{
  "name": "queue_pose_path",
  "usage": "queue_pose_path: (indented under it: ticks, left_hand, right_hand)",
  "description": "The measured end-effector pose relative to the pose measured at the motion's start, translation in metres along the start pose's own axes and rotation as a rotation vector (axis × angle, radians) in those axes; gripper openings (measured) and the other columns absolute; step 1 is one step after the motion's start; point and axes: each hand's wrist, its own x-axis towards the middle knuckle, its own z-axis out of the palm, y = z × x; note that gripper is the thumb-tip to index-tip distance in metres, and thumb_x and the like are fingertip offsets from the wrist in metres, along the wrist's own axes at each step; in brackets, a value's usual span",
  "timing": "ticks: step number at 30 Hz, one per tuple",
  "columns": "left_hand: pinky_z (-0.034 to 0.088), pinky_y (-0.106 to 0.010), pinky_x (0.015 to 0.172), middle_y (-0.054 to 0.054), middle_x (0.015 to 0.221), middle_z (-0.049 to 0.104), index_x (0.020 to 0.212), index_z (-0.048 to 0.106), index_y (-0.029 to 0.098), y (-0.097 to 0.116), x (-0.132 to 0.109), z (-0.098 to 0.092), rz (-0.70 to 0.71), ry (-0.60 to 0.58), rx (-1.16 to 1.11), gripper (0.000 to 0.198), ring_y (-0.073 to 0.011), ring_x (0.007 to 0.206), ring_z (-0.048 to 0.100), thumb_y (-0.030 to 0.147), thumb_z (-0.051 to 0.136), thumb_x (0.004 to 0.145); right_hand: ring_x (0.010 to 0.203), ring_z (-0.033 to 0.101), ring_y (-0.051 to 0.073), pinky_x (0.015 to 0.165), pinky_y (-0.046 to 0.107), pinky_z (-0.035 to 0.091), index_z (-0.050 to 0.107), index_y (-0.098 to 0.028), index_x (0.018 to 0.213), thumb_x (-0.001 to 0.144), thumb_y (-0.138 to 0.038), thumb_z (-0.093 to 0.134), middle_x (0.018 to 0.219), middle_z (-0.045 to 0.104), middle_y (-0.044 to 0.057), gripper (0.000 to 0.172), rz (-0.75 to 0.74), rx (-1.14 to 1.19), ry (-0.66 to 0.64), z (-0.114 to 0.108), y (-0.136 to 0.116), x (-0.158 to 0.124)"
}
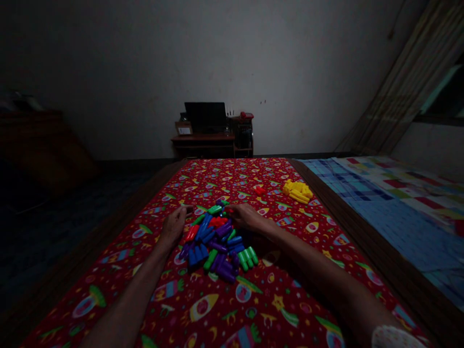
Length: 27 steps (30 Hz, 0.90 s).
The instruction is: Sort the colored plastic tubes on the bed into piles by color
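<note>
A loose heap of blue, purple, green and red plastic pieces [217,241] lies on the red patterned cloth [203,309]. At the heap's left edge rests my left hand [174,224], its fingers bent and nothing seen between them; how far they are apart is too dim to tell. My right hand [243,216] reaches over the upper right of the heap, fingers curled down on something red that is mostly hidden. Farther right is a pile of yellow pieces [297,190], and a small red group [259,190] lies left of it.
Beyond the cloth's far end, a low desk [203,137] holds a dark monitor [206,116] and a red telephone [247,115]. A bed with blue and checked covers [391,217] is on the right. Dark wooden furniture [39,145] stands at the left.
</note>
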Motion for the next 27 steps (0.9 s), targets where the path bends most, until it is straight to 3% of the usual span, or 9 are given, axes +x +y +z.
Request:
queue_pose_path:
  ticks: [5, 9, 13, 17, 19, 23, 27]
  left_hand:
    - [0.051, -0.045, 0.094, -0.014, 0.107, 0.072, 0.099, 0.067, 0.015, -0.003, 0.001, 0.000, 0.000, 0.003, 0.015, 0.054, -0.0294, 0.099, 0.068, 0.059, 0.041, 0.080]
    - [0.051, -0.044, 0.093, -0.014, 0.107, 0.072, 0.099, 0.067, 0.016, -0.002, 0.001, -0.001, -0.006, 0.000, 0.013, 0.052, -0.0291, 0.098, 0.069, 0.058, 0.042, 0.080]
    - [0.052, -0.044, 0.092, -0.014, 0.106, 0.072, 0.098, 0.066, 0.016, 0.000, 0.000, 0.000, -0.004, -0.001, 0.004, 0.052, -0.0291, 0.098, 0.069, 0.058, 0.042, 0.080]
    - [0.052, -0.045, 0.092, -0.014, 0.107, 0.071, 0.097, 0.066, 0.016, 0.001, 0.000, 0.001, -0.013, 0.002, 0.015, 0.051, -0.0296, 0.098, 0.069, 0.057, 0.041, 0.080]
    - [0.052, -0.045, 0.092, -0.014, 0.107, 0.071, 0.098, 0.066, 0.015, 0.001, 0.000, 0.000, -0.018, -0.004, 0.022, 0.051, -0.0296, 0.098, 0.069, 0.056, 0.041, 0.080]
    - [0.052, -0.045, 0.092, -0.015, 0.108, 0.071, 0.098, 0.066, 0.015, 0.003, -0.001, 0.000, -0.011, -0.017, 0.024, 0.051, -0.0293, 0.098, 0.069, 0.056, 0.041, 0.080]
    - [0.053, -0.044, 0.091, -0.014, 0.107, 0.072, 0.098, 0.066, 0.015, 0.007, -0.003, -0.001, -0.009, -0.013, 0.036, 0.052, -0.0292, 0.098, 0.069, 0.056, 0.041, 0.080]
  right_hand:
    - [0.065, 0.061, 0.012, 0.056, 0.018, 0.038, 0.073, -0.015, 0.094, 0.077, -0.018, 0.062, 0.070, 0.067, -0.003, 0.021, 0.192, 0.262, 0.048, 0.000, 0.021, 0.008]
    - [0.064, 0.063, 0.013, 0.057, 0.019, 0.043, 0.070, -0.013, 0.083, 0.077, -0.019, 0.062, 0.071, 0.069, 0.000, 0.012, 0.274, 0.406, 0.100, -0.005, 0.036, 0.011]
    - [0.080, 0.066, 0.019, 0.069, 0.026, 0.048, 0.071, -0.013, 0.093, 0.080, -0.020, 0.061, 0.088, 0.073, 0.008, 0.018, 0.337, 0.147, 0.301, -0.023, 0.053, 0.002]
    - [0.097, 0.064, 0.024, 0.086, 0.034, 0.047, 0.070, -0.013, 0.108, 0.084, -0.018, 0.057, 0.105, 0.071, 0.013, 0.028, 0.301, -0.141, 0.455, -0.046, 0.056, -0.010]
    - [0.089, 0.066, 0.021, 0.080, 0.030, 0.047, 0.071, -0.014, 0.107, 0.085, -0.018, 0.055, 0.098, 0.073, 0.011, 0.027, 0.223, -0.151, 0.340, -0.055, 0.045, -0.014]
    - [0.072, 0.066, 0.018, 0.062, 0.023, 0.044, 0.073, -0.019, 0.104, 0.081, -0.023, 0.064, 0.085, 0.073, 0.006, 0.026, 0.067, -0.139, -0.174, -0.059, 0.006, -0.023]
    - [0.083, 0.066, 0.020, 0.063, 0.023, 0.042, 0.073, -0.020, 0.101, 0.080, -0.022, 0.062, 0.094, 0.073, 0.009, 0.023, 0.001, -0.340, -0.310, -0.053, -0.016, -0.029]
